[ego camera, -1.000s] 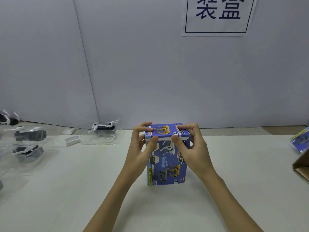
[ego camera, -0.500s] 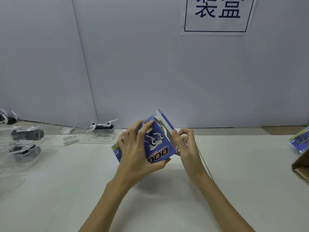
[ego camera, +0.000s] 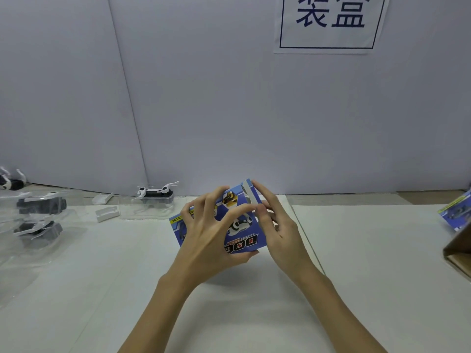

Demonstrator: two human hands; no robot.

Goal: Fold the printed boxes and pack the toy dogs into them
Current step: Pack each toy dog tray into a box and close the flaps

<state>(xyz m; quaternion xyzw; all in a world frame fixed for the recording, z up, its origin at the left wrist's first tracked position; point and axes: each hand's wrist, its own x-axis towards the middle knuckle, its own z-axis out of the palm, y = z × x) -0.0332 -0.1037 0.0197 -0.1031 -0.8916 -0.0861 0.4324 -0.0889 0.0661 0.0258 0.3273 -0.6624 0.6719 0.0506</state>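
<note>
We find the blue printed cardboard box [ego camera: 239, 225] held tilted above the white counter [ego camera: 356, 250], at the centre of the view, its "DOG" lettering upside down to the camera. The left hand [ego camera: 211, 238] grips it from the front, fingers curled over the upper face and thumb under the lower edge. The right hand [ego camera: 277, 225] lies against the box's right end, fingers nearly straight and touching the raised grey-white end flap [ego camera: 248, 192]; we cannot tell whether the thumb pinches it.

Behind and to the left, a white-and-black toy dog in a clear plastic tray [ego camera: 155, 197] stands on the counter near the wall. Further left, two grey toy dogs in clear trays [ego camera: 38, 215] lie close together. At the right edge we note another blue printed box [ego camera: 456, 212] and a brown cardboard carton [ego camera: 458, 253]. A white paper sign with dark blue characters [ego camera: 328, 21] hangs on the wall.
</note>
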